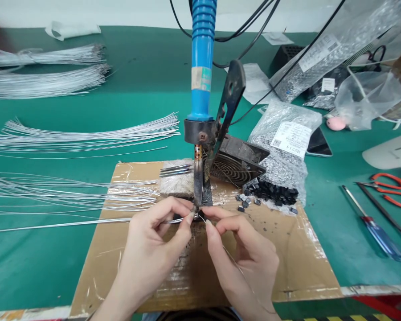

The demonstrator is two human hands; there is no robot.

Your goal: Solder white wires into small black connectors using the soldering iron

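A blue-handled soldering iron [202, 62] hangs tip-down in a black clamp, its tip [198, 187] just above a cardboard sheet [287, 254]. My left hand [153, 243] pinches a thin silver wire [87, 222] that runs off to the left, and holds its end at the tip. My right hand [243, 252] pinches a fine strand of solder wire [232, 261], with its end also at the tip. The fingertips of the two hands nearly touch under the iron.
Bundles of silver wires [70, 133] lie on the green table to the left. A small black fan [235, 167], a heap of small black parts [270, 191] and plastic bags [287, 133] sit to the right. A blue-handled screwdriver [374, 225], orange-handled scissors [389, 187] and a phone [317, 142] lie further right.
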